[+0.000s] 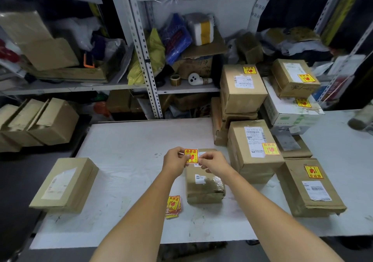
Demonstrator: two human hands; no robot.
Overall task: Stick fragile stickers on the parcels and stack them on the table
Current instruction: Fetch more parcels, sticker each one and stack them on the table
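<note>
Evidently both hands, left and right, kept a pinching grip on 1 sticker over the parcel, probably peeling its backing.

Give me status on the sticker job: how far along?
Done: five stickered parcels on the right show yellow fragile labels, some of them stacked. In hand: the left hand and right hand pinch one sticker above the small parcel. Left: that parcel and the left box show no fragile label and aren't stacked. Spare stickers lie on the table.
</note>
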